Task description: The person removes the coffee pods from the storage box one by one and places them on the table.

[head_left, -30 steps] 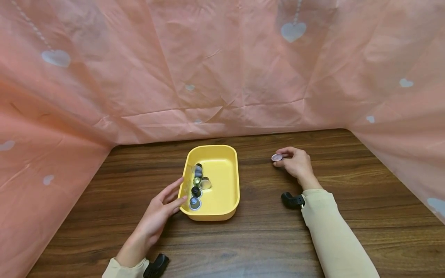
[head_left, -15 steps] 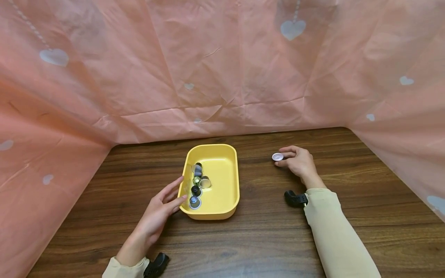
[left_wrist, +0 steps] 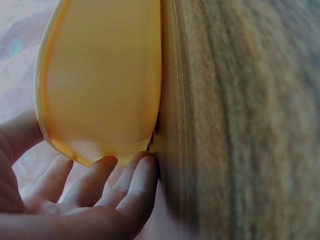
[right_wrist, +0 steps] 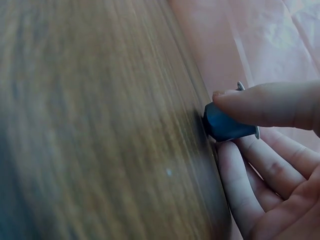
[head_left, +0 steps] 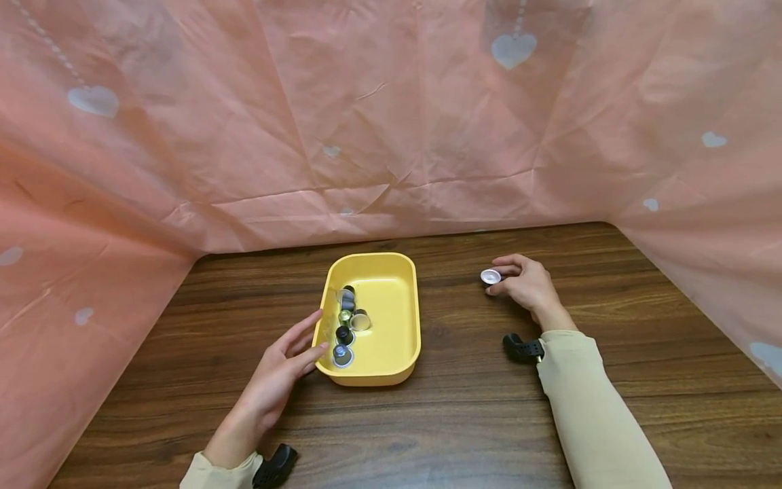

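Note:
My right hand [head_left: 528,285] pinches a blue coffee capsule [right_wrist: 227,122] between thumb and fingers. The capsule's pale lid [head_left: 491,276] faces up, and its narrow end points down at the tabletop; whether it touches the wood I cannot tell. At the left side of a yellow plastic container [head_left: 400,367], my left hand [head_left: 277,373] holds the rim, thumb over the edge and fingers against the outer wall [left_wrist: 102,85]. Several capsules lie inside along the container's left wall, among them a black one [head_left: 344,334], a green one [head_left: 345,317] and a blue-tipped one [head_left: 342,354].
The brown wood-grain table [head_left: 452,421] runs back to a pink sheet [head_left: 366,136] with pale hearts, which also hangs at both sides. Black wrist mounts [head_left: 522,348] sit below both hands.
My right hand has shifted slightly right with the capsule, and its lid has tilted from nearly flat-on to facing more toward me. The left hand and container stay in place.

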Tool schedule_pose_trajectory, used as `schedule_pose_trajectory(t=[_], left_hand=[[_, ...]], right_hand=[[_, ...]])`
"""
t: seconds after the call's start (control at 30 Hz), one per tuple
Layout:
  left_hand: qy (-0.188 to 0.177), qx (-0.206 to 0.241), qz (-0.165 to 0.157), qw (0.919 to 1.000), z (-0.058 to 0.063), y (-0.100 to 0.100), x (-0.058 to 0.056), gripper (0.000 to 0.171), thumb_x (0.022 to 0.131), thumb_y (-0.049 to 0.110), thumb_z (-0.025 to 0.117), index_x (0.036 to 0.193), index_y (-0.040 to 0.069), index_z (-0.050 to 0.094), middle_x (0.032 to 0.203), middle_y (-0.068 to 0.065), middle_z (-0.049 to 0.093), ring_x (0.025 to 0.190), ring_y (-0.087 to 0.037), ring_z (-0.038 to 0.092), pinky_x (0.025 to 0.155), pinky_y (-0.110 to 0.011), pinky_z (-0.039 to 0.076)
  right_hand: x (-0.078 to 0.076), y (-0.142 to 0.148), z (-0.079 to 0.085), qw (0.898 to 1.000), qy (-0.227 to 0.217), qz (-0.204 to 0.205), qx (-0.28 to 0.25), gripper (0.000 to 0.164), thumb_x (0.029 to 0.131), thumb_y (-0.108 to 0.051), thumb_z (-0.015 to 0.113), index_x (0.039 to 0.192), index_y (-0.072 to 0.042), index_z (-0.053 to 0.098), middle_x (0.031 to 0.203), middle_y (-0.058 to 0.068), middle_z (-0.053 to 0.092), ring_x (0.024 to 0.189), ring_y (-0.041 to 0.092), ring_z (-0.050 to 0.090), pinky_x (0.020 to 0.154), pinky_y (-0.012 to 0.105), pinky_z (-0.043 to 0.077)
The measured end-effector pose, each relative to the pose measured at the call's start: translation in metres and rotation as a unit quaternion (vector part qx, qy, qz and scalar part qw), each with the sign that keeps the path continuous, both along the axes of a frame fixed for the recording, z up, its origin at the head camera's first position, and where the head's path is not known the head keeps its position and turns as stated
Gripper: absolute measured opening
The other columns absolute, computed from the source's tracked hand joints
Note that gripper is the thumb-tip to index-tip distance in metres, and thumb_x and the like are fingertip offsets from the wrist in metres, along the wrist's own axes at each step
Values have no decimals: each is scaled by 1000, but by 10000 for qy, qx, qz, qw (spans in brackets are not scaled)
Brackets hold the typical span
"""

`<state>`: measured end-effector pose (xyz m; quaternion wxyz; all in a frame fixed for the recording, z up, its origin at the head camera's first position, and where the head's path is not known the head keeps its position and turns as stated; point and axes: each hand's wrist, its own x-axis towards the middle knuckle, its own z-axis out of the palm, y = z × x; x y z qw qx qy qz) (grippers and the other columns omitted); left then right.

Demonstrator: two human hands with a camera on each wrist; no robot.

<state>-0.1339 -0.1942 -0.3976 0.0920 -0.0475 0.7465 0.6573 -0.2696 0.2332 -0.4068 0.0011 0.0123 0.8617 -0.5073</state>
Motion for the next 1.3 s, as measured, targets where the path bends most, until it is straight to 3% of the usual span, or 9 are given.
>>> schedule_pose_trajectory(t=[0.33,0.63,0.93,1.3], left_hand=[[-50,51,35,10000,0,1,-3,62,107,18,69,163,29,47,167,-11,49,148,-23,51,102,-25,55],[-40,71,26,10000,0,1,-4,61,107,17,68,164,28,47,167,-12,49,149,-24,51,102,-25,55],[-51,85,59,9999,-1,0,-4,62,106,17,68,164,28,47,167,-11,49,149,-24,51,102,-26,55],[-7,90,20,10000,0,0,-2,62,107,18,69,164,27,46,168,-14,47,149,-26,51,103,-27,55]], right_hand=[[2,2,5,9998,-131,174,13,74,84,-10,88,151,-3,57,148,22,66,127,30,61,92,26,44],[3,4,10,9991,-241,344,68,75,86,-12,87,153,-1,55,150,24,63,109,13,61,89,23,46],[2,4,13,9990,-190,383,124,76,85,-12,88,152,0,54,150,24,64,131,34,62,89,19,46],[5,6,31,9971,307,247,658,64,89,-21,86,144,0,62,142,26,68,131,39,66,90,21,48]])
